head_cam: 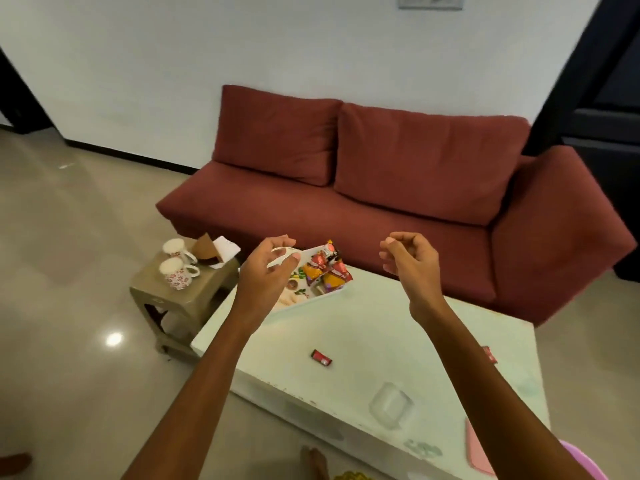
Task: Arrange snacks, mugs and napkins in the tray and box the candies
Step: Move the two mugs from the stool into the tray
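- Left hand [266, 271], fingers curled, hangs over the tray's [330, 295] left end; I cannot tell whether it grips the rim.
- Right hand [408, 261], loosely curled, holds nothing.
- Snack packets [327, 270] lie in the tray, on the table's [381, 334] far-left part.
- Mugs [175, 263] stand on the stool [194, 289] to the left.

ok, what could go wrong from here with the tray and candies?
The tray sits at the table's far left corner, snack packets piled against its rim; adding the mugs may push packets out. One candy lies at the table's right edge, easy to knock off. The clear box near the front edge is hard to see; an arm could sweep it off.
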